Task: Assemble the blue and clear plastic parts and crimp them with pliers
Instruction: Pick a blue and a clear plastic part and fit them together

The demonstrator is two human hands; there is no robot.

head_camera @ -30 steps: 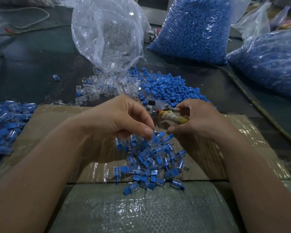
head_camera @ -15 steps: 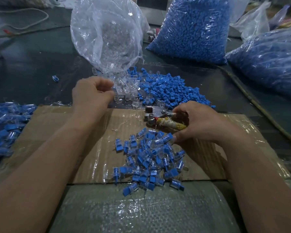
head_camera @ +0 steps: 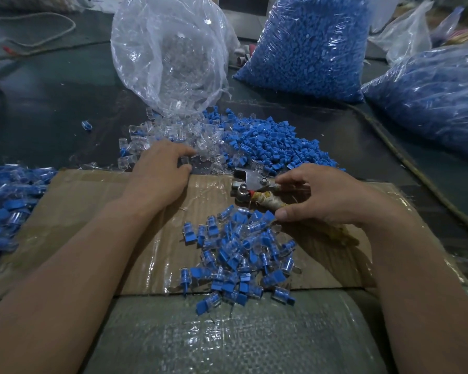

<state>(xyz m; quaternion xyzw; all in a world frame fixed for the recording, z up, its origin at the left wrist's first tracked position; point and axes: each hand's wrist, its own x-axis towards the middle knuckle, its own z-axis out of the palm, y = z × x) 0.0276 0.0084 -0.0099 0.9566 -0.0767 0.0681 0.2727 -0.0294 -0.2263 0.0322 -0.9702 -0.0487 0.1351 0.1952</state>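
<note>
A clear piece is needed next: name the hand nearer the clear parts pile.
Left. The left hand touches the near edge of the clear parts pile; the right hand is off to its right, holding the pliers.

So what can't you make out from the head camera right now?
- Head view: whether the left hand grips any of the clear parts; its own fingers cover the pinch.
- Head view: most of the pliers handles, under the right hand.
- Head view: the far-right blue bag, cut off by the frame edge.
</note>
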